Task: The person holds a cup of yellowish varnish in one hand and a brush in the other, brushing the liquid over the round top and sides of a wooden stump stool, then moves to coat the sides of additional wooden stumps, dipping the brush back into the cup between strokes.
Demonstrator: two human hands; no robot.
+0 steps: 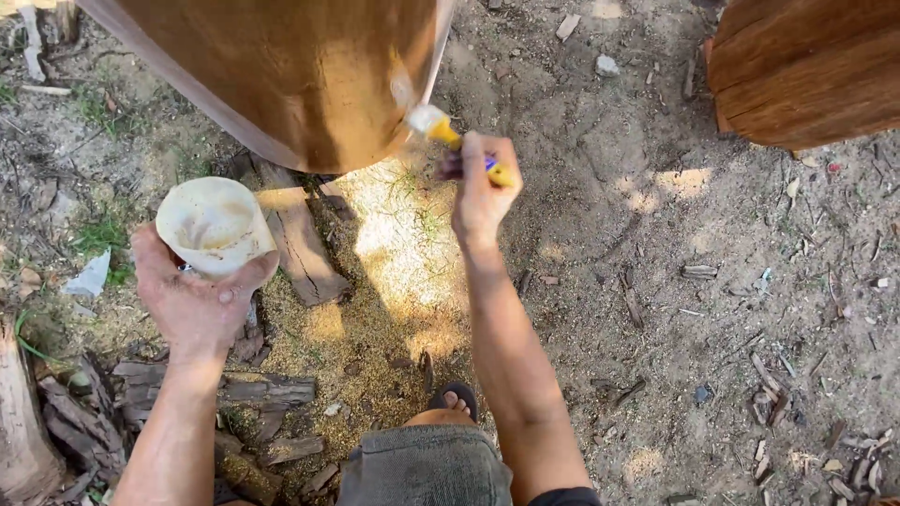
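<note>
**Cup and brush at the log**

I am gripping a pale plastic cup [215, 226] in my left hand [194, 305], thin whitish liquid inside. My right hand [482, 192] is clamping a yellow-handled brush [450, 139], bristles touching the big brown log [281, 75].

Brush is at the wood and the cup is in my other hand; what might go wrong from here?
The left hand holds the white cup tilted, so the liquid may spill onto the sawdust. The right hand works the brush at the rounded edge of the wood; drips may run. A sandalled foot stands among loose scraps.
</note>
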